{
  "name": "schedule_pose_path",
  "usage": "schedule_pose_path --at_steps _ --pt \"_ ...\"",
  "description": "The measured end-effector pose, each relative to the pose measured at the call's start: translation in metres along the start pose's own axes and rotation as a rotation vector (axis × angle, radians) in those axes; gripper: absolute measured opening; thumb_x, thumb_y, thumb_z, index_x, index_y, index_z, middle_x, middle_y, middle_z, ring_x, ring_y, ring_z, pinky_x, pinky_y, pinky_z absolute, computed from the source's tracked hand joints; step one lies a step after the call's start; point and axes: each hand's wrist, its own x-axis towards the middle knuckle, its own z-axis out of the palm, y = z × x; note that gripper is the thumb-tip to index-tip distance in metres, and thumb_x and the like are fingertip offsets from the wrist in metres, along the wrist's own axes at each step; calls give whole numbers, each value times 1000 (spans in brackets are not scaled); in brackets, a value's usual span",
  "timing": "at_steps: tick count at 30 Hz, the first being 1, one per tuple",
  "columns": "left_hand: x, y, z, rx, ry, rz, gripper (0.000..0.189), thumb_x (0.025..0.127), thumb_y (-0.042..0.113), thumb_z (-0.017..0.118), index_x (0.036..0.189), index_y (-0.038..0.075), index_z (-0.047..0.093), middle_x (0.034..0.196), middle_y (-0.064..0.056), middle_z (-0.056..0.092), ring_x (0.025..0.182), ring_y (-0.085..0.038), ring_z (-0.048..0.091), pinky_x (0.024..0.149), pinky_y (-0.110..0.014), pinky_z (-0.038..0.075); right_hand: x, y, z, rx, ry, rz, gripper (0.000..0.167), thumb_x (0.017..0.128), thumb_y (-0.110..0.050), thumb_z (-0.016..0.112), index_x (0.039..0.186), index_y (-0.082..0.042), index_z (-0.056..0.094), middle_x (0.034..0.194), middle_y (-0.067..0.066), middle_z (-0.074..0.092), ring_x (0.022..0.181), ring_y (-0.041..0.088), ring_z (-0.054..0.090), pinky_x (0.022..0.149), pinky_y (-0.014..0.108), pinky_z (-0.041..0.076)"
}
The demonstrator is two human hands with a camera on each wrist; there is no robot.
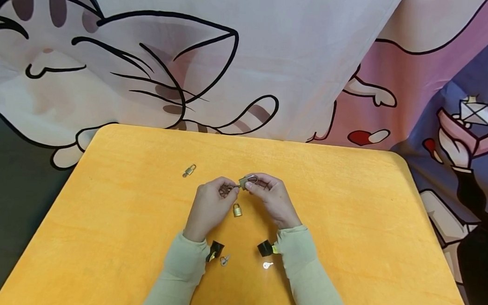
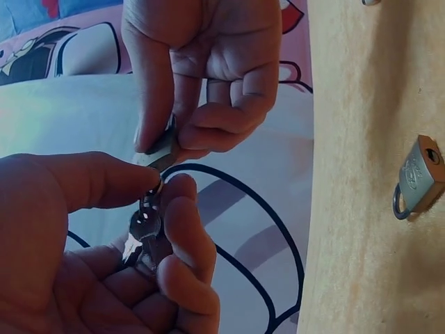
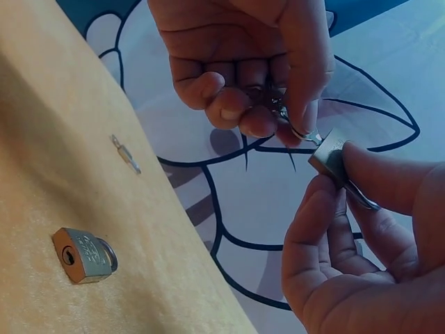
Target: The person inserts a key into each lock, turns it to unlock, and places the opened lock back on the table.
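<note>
My right hand (image 1: 272, 198) holds a small brass padlock (image 3: 328, 154) between thumb and fingers, above the table. Its shackle (image 3: 361, 197) points toward the right palm; whether it is locked I cannot tell. With thumb and index finger, my left hand (image 1: 211, 206) pinches a key (image 3: 311, 136) against the padlock's keyhole end. How deep the key sits is hidden. Further keys (image 2: 144, 226) on the same bunch lie inside the left hand's curled fingers. A second brass padlock (image 1: 237, 210) rests on the table just below the hands, its keyhole showing in the right wrist view.
Another padlock (image 1: 190, 170), with something small at its keyhole end, lies farther back on the yellow table (image 1: 350, 201). Near the forearms are a small key on a ring (image 1: 225, 260) and a loose silver key (image 1: 268, 265). A cartoon-printed cloth (image 1: 298, 81) hangs behind the table.
</note>
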Motion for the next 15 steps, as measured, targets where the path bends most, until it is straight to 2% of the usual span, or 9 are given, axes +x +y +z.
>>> schedule_pose_path --at_steps 4,8,15 --pt "0 -2 0 17 12 10 7 91 16 72 88 10 73 72 2 67 59 -10 58 59 -31 51 0 2 1 0 -18 -7 24 96 -2 66 116 9 66 101 3 73 93 16 67 96 53 49" --pt "-1 -1 -1 19 18 22 8 91 15 72 86 10 74 70 2 67 59 -10 58 60 -31 51 0 1 2 13 -38 -11 22 96 -1 65 114 11 66 101 5 73 91 16 67 95 53 50" --pt "-1 1 -2 -42 3 43 9 92 13 72 85 9 76 70 3 67 57 -9 59 58 -29 51 -1 0 0 38 -53 -12 21 96 1 64 113 14 64 102 5 72 92 17 68 92 45 54"
